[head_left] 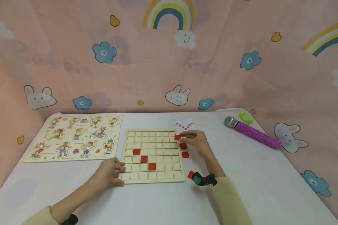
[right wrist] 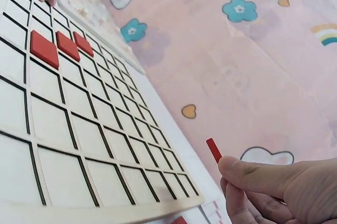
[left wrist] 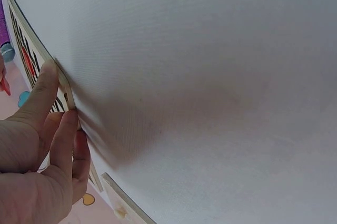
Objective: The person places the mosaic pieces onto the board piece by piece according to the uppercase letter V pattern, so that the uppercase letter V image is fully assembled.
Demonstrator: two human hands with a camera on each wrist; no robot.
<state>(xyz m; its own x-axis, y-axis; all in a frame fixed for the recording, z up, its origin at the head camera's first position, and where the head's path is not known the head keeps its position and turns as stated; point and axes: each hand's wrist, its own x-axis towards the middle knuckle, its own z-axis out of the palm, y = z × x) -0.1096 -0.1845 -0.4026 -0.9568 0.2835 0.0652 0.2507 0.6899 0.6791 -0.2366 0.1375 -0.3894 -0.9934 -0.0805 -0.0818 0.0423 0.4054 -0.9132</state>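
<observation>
A wooden grid board [head_left: 164, 154] lies flat on the white table, with three red square tiles set in a diagonal: one upper left [head_left: 136, 152], one in the middle [head_left: 144, 159], one lower right [head_left: 152, 166]. My left hand [head_left: 108, 173] grips the board at its lower left edge, thumb and fingers about the rim [left wrist: 64, 88]. Between thumb and fingers, my right hand [head_left: 195, 142] pinches another red tile [right wrist: 214, 150], raised near the board's upper right side. Beside the right edge lie more red tiles, one [head_left: 183, 146] above another [head_left: 185, 154].
Behind the board is a pattern card [head_left: 184, 124] with a V of red squares. A further red tile [head_left: 190, 174] lies by my right wrist strap, partly covered. A sports picture puzzle [head_left: 83, 137] is at left; a purple microphone [head_left: 256, 133] and green piece [head_left: 245, 118] are at right.
</observation>
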